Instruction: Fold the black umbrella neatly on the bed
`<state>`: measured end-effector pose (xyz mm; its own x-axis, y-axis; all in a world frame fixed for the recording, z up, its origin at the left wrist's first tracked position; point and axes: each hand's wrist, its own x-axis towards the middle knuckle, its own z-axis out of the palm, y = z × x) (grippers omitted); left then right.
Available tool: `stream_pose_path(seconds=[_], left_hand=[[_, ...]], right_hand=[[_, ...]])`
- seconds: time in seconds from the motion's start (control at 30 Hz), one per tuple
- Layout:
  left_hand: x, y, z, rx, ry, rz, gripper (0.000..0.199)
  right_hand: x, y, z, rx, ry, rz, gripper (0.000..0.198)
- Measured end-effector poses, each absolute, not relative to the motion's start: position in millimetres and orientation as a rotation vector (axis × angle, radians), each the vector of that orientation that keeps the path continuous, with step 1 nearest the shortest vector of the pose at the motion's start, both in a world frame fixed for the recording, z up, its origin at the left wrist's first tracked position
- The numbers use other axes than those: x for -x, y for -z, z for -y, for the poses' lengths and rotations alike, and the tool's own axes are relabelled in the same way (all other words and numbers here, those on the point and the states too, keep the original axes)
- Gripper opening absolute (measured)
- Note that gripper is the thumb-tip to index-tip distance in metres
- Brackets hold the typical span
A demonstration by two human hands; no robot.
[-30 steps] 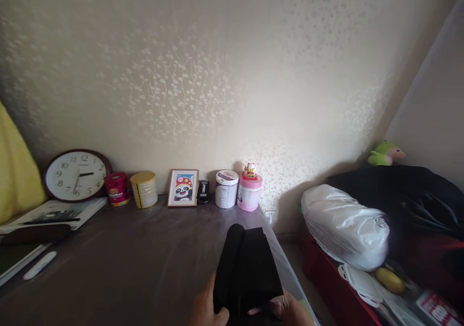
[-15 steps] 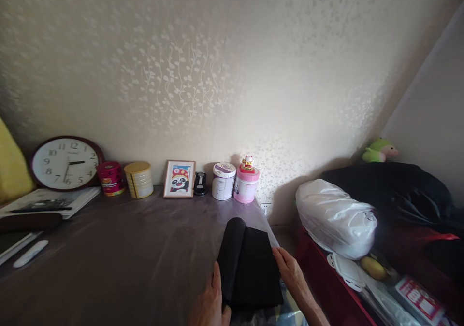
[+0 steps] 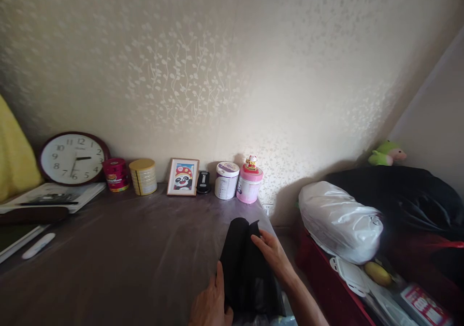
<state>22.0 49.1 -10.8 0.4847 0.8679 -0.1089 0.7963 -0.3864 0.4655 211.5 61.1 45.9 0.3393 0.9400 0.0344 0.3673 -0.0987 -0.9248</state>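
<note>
In my head view, taking the black sheet as the hub of a clock, I hold that soft, dull black, partly rolled sheet (image 3: 241, 268) over the near right-hand edge of the grey-covered table (image 3: 145, 258). My left hand (image 3: 213, 299) is closed on its lower left side, at eight o'clock, the index finger lying along the roll. My right hand (image 3: 273, 254), at two o'clock, pinches the upper right flap between thumb and fingers. Toward twelve stands a pink-lidded round tub (image 3: 248, 191) with a small red-and-gold cat figurine (image 3: 251, 163) on its lid; a white cylindrical tub with a purple-marked lid (image 3: 226, 183) stands just beside it, between eleven and twelve. Between ten and eleven leans a thin wood-framed panda picture (image 3: 183, 177). A dark-rimmed oval-looking wall clock (image 3: 72, 158) sits near ten, and a bulging white plastic bag (image 3: 337, 222) lies just past two.
</note>
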Motion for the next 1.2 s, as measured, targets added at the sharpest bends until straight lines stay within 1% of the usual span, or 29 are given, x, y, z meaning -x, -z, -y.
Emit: stream_pose_path(seconds=[0.1,0.17,0.3,0.4,0.5,0.6,0.7,0.8,0.87,0.9,0.97,1.03,1.13,1.2], left_hand=[[-24.4,10.2,-50.6,-2.292,-0.173,-1.396,0.083],[-25.6,10.1,-51.8,-2.282,-0.177,-1.411,0.084],[-26.2,10.6,-53.2,-2.306,-0.216,-1.398,0.073],[-24.7,8.5,-53.8,-2.350,-0.152,-1.404,0.064],[-19.4,2.4,-54.6,-2.348,-0.080,-1.397,0.060],[-11.2,-5.8,-55.5,-2.298,-0.057,-1.362,0.060],[-5.8,-12.4,-56.5,-2.272,-0.129,-1.369,0.059],[-7.2,-11.5,-58.5,-2.341,-0.256,-1.370,0.055],[-11.3,-2.9,-60.9,-2.423,-0.322,-1.272,0.059],[-13.8,4.3,-62.2,-2.464,-0.350,-1.206,0.064],[-18.9,23.6,-65.0,-2.528,-0.359,-1.103,0.084],[-23.6,45.6,-67.1,-2.577,-0.358,-1.139,0.090],[-29.6,72.5,-67.3,-2.656,-0.390,-1.157,0.079],[-33.0,82.2,-65.5,-2.659,-0.478,-1.228,0.077]], right_hand=[[-193.2,-42.4,-80.1,1.620,-0.778,1.191,0.038],[-183.5,-35.5,-92.3,1.653,-0.728,1.200,0.038],[-170.6,-19.5,-110.1,1.781,-0.659,1.264,0.037],[-165.4,-11.0,-116.6,1.851,-0.674,1.322,0.035],[-163.6,-5.7,-119.3,1.863,-0.694,1.395,0.036],[-163.1,-4.2,-119.3,1.845,-0.720,1.469,0.034],[-160.9,-7.5,-115.9,1.788,-0.785,1.531,0.027],[-156.8,-14.3,-110.5,1.744,-0.715,1.632,0.022],[-154.3,-18.6,-107.1,1.748,-0.632,1.718,0.022],[-153.3,-20.1,-105.4,1.751,-0.598,1.758,0.022],[-152.6,-21.5,-101.9,1.734,-0.554,1.821,0.024],[-154.2,-20.6,-98.0,1.691,-0.489,1.880,0.025],[-161.9,-16.1,-93.1,1.582,-0.319,1.997,0.024],[-169.9,-12.4,-93.1,1.494,-0.250,2.073,0.023]])
